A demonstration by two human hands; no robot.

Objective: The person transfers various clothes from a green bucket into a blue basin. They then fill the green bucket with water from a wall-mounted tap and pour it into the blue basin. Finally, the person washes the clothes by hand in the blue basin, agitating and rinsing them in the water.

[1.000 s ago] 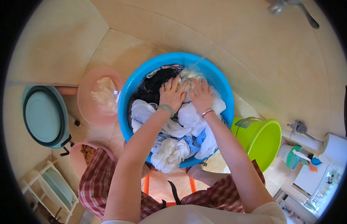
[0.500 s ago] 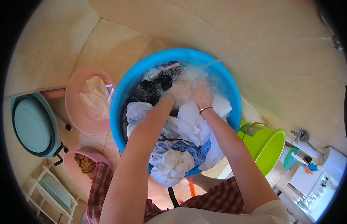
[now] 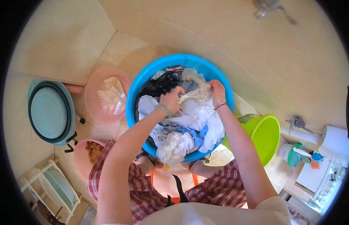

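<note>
A large blue tub (image 3: 134, 118) holds dark water and a heap of wet laundry. Between my two hands hangs a whitish garment (image 3: 195, 84), bunched and rising above the waterline in the far part of the tub. My left hand (image 3: 171, 100), with a pale green bangle at its wrist, grips the near left edge of this garment. On the right, my right hand (image 3: 217, 92) pinches its other side close to the tub's rim. White and light blue clothes (image 3: 193, 138) pile up towards me, and dark clothes (image 3: 159, 88) lie under water at the far left.
A pink basin (image 3: 92, 107) with a pale cloth stands left of the tub; another pink basin (image 3: 81, 157) holds brown cloth. A teal folding tub (image 3: 48, 108) leans further left. A lime green bucket (image 3: 266, 138) stands at the right. A metal tap (image 3: 268, 7) juts from the wall.
Both hands have come up out of the splashing water, bringing the whitish garment into sight between them. The splashing has died down. The view has shifted, showing the tap and more of my legs.
</note>
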